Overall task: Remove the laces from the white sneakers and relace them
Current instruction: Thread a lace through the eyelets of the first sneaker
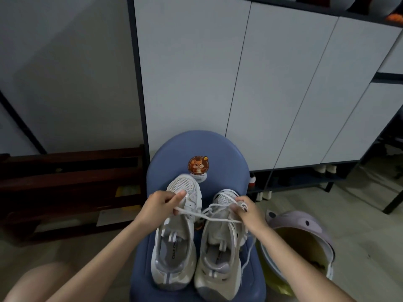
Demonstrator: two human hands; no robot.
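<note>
left arm: bare forearm reaching forward from lower left
left hand [162, 202]: fingers curled, pinching a lace [209, 217]
right arm: bare forearm reaching in from lower right
right hand [248, 211]: fingers curled, pinching the same lace

Both hands [162, 202] [248, 211] pinch one lace [209, 217] (white) above the sneakers [174, 247]

Head view, dim indoor light. I find the wall [65, 73] at left darkest, with soft shadow; the cabinet doors [218, 73] read pale grey and evenly lit, without glare. Wide-angle distortion bends and splays the cabinet's straight lines towards the edges. The white sneakers [196, 236] are moderately sharp; the knee [37, 282] at lower left looks blurred, possibly from closeness.
</note>
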